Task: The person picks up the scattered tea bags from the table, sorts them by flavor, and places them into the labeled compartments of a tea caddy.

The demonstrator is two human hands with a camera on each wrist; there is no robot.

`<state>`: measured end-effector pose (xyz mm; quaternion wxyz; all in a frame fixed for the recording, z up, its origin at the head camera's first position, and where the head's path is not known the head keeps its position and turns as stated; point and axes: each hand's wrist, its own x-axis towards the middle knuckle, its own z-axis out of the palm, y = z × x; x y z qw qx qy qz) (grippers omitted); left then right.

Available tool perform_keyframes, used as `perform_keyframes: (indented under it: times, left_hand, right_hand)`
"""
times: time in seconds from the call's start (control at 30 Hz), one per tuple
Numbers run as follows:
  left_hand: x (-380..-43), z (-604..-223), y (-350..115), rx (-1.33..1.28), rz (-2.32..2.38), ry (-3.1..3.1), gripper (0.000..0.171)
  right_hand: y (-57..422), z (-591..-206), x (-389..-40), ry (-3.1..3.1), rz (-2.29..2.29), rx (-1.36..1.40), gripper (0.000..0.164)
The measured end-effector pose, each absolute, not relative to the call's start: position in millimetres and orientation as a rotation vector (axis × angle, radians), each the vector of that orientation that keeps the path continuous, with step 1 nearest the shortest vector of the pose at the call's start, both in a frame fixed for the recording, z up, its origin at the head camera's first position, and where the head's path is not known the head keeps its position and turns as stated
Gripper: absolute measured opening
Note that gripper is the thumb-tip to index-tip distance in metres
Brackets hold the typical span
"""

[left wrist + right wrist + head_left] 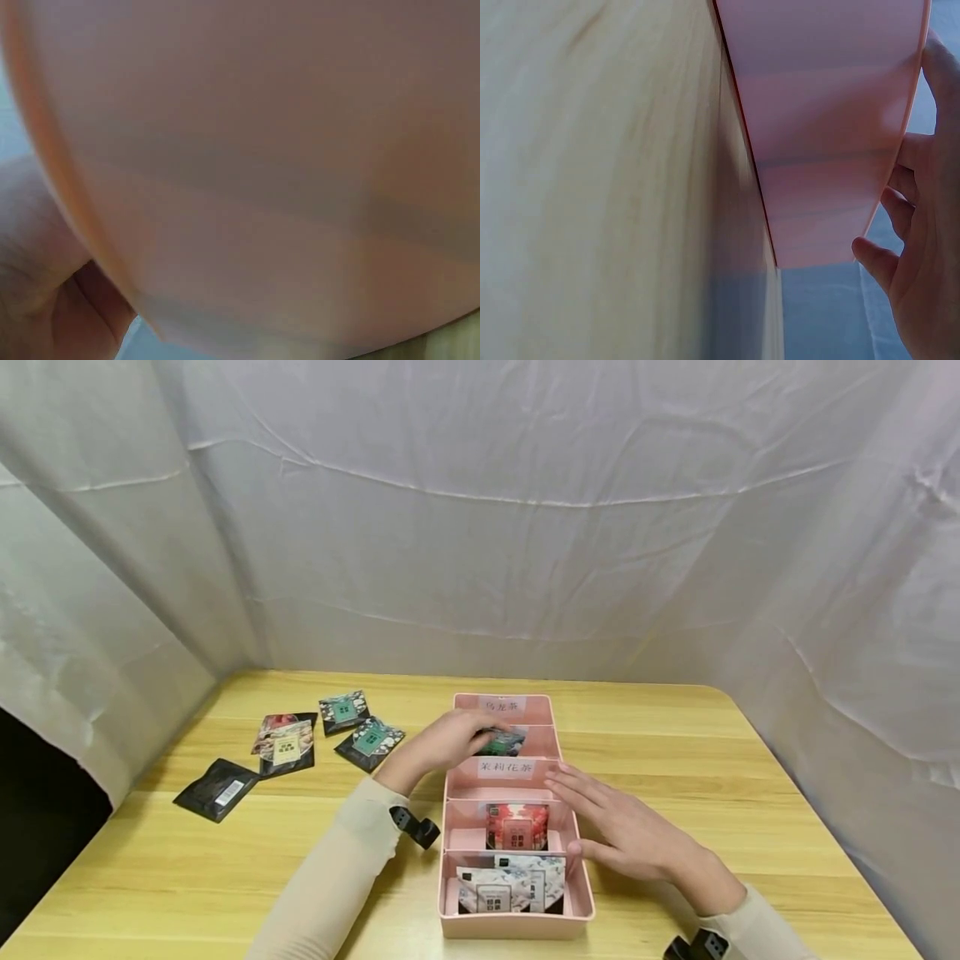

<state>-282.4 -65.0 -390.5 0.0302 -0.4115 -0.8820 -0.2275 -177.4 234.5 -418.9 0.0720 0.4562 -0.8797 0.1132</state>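
Observation:
A long pink divided box (516,927) stands on the table, with paper labels on its dividers. My left hand (444,742) reaches over its left wall into a rear compartment. Its fingers and thumb pinch the left end of a green-and-black tea sachet (507,742) there. In the left wrist view the box wall fills most of the picture and hides the sachet. My right hand (630,831) lies along the right rim, fingers extended and fingertips at the edge. A red tea sachet (517,828) stands in a nearer compartment, and white-and-blue tea sachets (486,892) fill the front one.
On the table left of the box lie two green-labelled sachets (371,739), a floral sachet with a yellow label (287,749) overlapping a red-patterned one, and a black sachet (216,788) with its barcode side up. Pale curtains (480,568) hang behind and at both sides.

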Motion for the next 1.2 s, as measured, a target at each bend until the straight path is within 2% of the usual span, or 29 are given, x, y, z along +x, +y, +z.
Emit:
perform_keyframes:
  times: [0.6,1.2]
  left_hand:
    - [-281.6,-380.7,-103.4,-1.073,-0.810,-2.720,0.026]
    - [-283.4,-398.6,-177.9,-0.779,-0.819,-2.839,0.037]
  right_hand:
    - [233.7,-417.4,-178.2,-2.642,0.333,1.378,0.078]
    - [234.2,-414.5,-180.0,-2.623,0.335,1.397,0.076]
